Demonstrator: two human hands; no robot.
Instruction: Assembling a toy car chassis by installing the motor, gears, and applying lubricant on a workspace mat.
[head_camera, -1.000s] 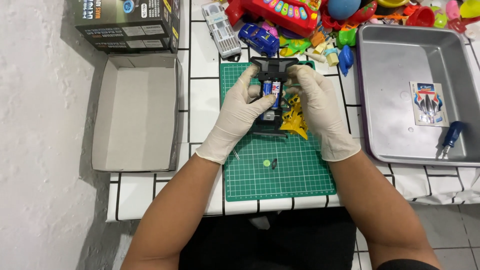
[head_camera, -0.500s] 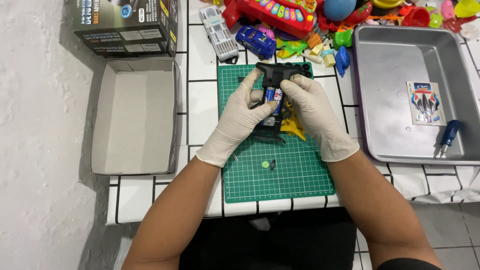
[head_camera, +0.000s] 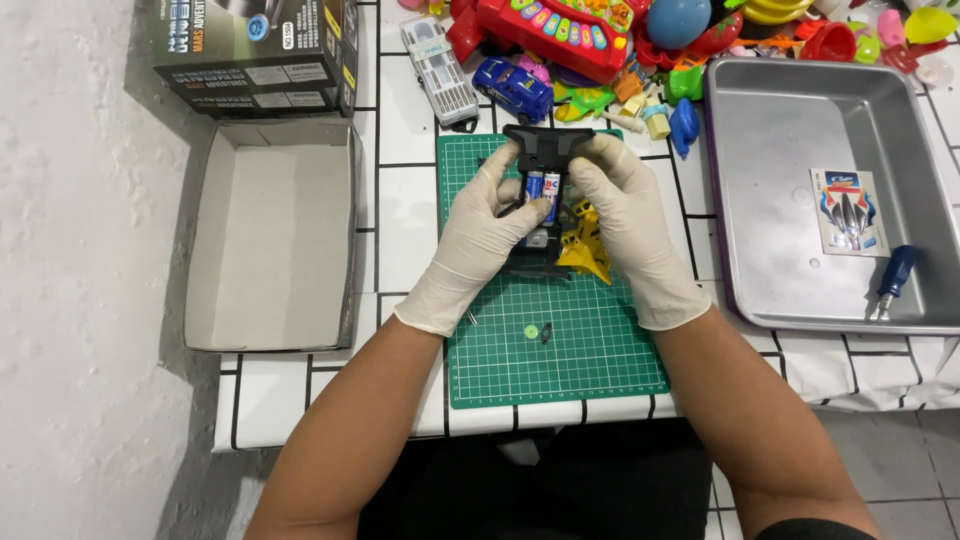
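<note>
1. I have both gloved hands on a black toy (head_camera: 545, 150) held over the green cutting mat (head_camera: 560, 360); my left hand (head_camera: 480, 235) grips its left side, thumb laid beside the batteries (head_camera: 541, 190).
2. My right hand (head_camera: 630, 225) clamps the toy's right side, fingers curled over the top edge; the two hands sit close together, almost touching across the open battery bay.
3. Two blue-and-red cells sit side by side and upright in that bay, facing my camera.
4. A yellow toy part (head_camera: 583, 250) lies on the mat just under my right hand; whether it is joined to the black toy I cannot tell.
5. A small green disc (head_camera: 531, 331) and a dark bit (head_camera: 546, 332) lie near each other lower on the mat, well clear of my hands.
6. On my left stands an open cardboard box (head_camera: 275, 235); on my right, a metal tray (head_camera: 790, 130) holds a sticker sheet (head_camera: 848, 212) and a blue-handled screwdriver (head_camera: 895, 275).
7. A heap of coloured toys (head_camera: 600, 40) crowds the table's far edge.
</note>
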